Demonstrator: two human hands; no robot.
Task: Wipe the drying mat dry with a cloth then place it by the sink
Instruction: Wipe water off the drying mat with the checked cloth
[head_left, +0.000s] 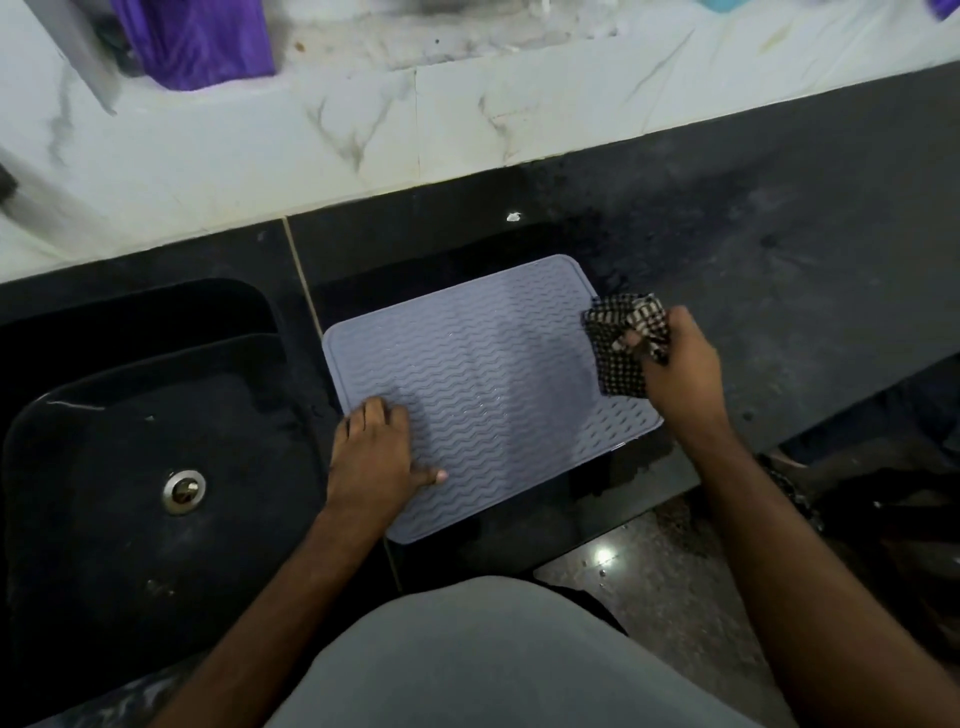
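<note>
A grey-lilac drying mat (493, 384) with a wavy ribbed surface lies flat on the black counter, just right of the sink (130, 441). My left hand (376, 457) rests flat on the mat's near left part, fingers straight, thumb spread to the right. A bunched black-and-white checked cloth (621, 345) is gripped by my right hand (678, 364) at the mat's right edge. The cloth hangs down onto the mat there.
The black counter (779, 260) stretches to the right of the mat. A white marble-look ledge (363, 130) runs along the back, with a purple object (197, 41) on it. The sink's metal drain (183, 491) shows at left. The counter's front edge runs just below the mat.
</note>
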